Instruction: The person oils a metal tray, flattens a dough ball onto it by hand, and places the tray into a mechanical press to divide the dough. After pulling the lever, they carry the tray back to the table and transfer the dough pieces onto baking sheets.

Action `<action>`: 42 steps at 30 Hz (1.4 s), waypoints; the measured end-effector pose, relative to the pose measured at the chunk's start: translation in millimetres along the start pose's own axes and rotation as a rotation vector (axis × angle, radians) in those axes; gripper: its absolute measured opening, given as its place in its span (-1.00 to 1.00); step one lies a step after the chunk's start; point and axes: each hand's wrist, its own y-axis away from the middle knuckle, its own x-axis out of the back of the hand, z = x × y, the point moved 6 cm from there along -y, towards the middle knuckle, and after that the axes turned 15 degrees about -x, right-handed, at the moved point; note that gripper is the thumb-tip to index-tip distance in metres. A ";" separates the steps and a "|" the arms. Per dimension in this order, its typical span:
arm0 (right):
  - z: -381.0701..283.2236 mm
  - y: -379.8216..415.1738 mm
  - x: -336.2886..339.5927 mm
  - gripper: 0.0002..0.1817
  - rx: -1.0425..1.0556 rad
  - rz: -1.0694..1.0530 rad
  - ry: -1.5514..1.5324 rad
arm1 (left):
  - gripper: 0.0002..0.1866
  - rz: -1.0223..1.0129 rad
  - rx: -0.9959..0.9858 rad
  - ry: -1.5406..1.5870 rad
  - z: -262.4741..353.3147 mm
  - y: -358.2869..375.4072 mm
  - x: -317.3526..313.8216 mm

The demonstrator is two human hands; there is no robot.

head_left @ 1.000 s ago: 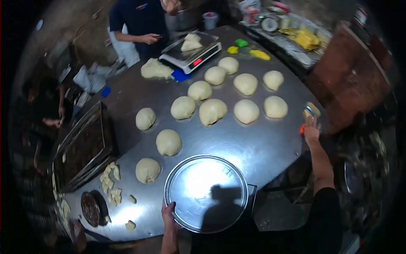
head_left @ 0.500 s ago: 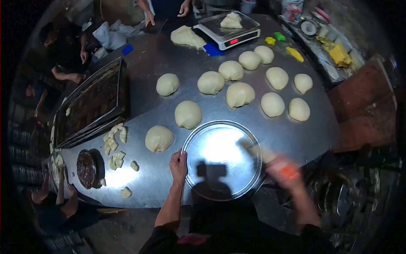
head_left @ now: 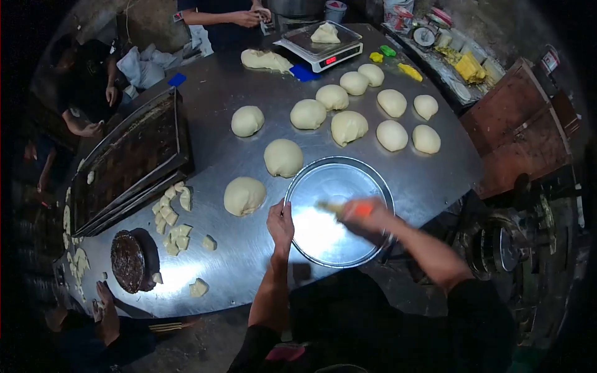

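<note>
My left hand grips the left rim of a round, shallow metal pan, thumb on the inside edge. The pan lies at the near edge of the steel table, with a bright glare on its bottom. Over the inside of the pan, my right hand is closed around a brush with a pale yellowish head and some orange at the hand; motion blurs both. Two smooth dough balls, one close to the left hand and one behind it, sit left of the pan.
More dough balls stand behind the pan, before a digital scale. Stacked dark trays, dough pieces and a round dark pan lie left. Other people work at the far side and left.
My right hand has swept the brush leftward from the pan's right rim to over its middle. The left hand still grips the rim. The view has shifted a little.
</note>
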 end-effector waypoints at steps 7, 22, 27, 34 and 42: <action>31.4 79.6 -20.1 -0.79 0.200 -0.266 0.151 | -0.72 -0.015 -0.052 -0.040 8.9 -6.8 1.9; 27.0 -4.3 30.9 -0.79 -0.194 -0.332 0.390 | -0.74 -0.048 -0.041 -0.065 0.2 3.0 26.8; -40.6 -61.7 38.1 -0.76 0.036 0.393 0.180 | -0.76 -0.011 -0.039 -0.091 9.5 2.5 20.2; -74.2 -10.8 -18.4 -0.83 0.406 0.135 0.043 | -0.79 0.007 -0.039 -0.075 -33.0 19.1 26.0; 128.4 91.5 186.3 -0.82 -0.003 1.188 -0.039 | -0.57 -0.056 -0.232 -0.652 -46.0 -134.5 86.4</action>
